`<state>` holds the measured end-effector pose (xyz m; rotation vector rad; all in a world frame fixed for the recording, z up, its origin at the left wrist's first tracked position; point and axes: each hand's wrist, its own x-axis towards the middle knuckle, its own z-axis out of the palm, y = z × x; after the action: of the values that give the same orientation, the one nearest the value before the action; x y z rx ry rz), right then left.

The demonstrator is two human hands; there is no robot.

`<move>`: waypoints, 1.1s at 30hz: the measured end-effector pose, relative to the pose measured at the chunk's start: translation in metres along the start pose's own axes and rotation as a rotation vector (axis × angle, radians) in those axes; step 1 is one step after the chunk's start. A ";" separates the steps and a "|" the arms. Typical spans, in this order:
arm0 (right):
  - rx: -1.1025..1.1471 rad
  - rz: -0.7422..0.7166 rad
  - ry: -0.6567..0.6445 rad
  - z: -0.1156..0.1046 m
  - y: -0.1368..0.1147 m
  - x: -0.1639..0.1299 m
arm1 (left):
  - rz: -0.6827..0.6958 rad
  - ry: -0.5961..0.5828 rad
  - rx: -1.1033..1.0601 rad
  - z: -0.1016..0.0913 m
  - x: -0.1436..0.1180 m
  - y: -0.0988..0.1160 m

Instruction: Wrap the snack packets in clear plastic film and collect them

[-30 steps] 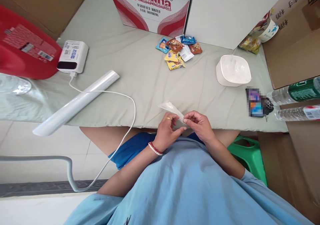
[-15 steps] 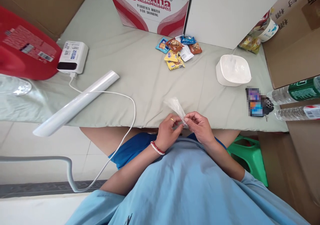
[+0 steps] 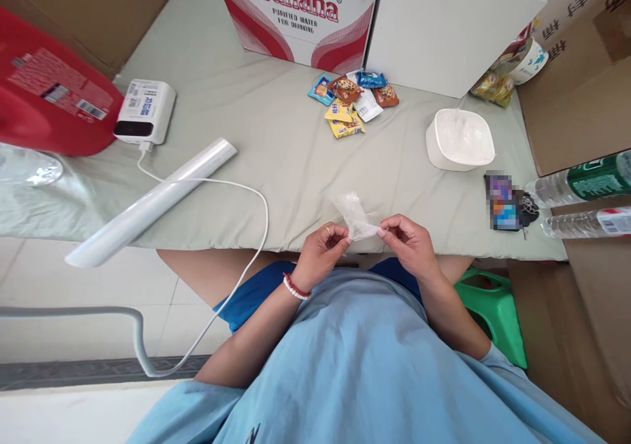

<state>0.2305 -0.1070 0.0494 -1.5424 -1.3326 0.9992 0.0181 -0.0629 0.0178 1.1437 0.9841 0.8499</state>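
Note:
A small clear plastic bag [image 3: 353, 213] is stretched between my two hands at the table's front edge. My left hand [image 3: 323, 250] pinches one corner of its near edge between thumb and fingers. The opposite corner is pinched by my right hand [image 3: 408, 244]. The bag's far end stands up crumpled above the cloth, and I see nothing inside it. Beyond the hands lies a pile of wrapped snacks [image 3: 346, 127] in yellow, brown, blue and white packets. To the right of them stands a white square bowl [image 3: 456, 148].
A white tube [image 3: 152, 201] and a white cable [image 3: 263, 217] lie at left, near a white device [image 3: 144, 111] and a red jug [image 3: 54, 89]. A Wahaha carton [image 3: 300, 17] stands behind. Plastic bottles [image 3: 576, 188] and a pixelated card-like item [image 3: 503, 201] are at right.
My hands have moved apart, left hand leftward and right hand rightward. The plastic bag's near edge, bunched together before, is now spread wide between them.

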 end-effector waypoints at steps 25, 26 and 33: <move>0.262 0.153 0.069 0.019 0.011 0.005 | 0.156 0.340 0.093 0.004 -0.001 -0.004; 0.282 0.165 0.080 0.017 0.012 0.005 | 0.139 0.387 0.074 0.002 0.000 -0.004; 0.288 0.195 0.075 0.009 0.017 0.003 | 0.353 0.498 0.287 -0.005 0.011 0.006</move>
<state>0.2278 -0.1050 0.0299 -1.4908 -0.9527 1.1855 0.0170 -0.0499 0.0213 1.4103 1.3655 1.3516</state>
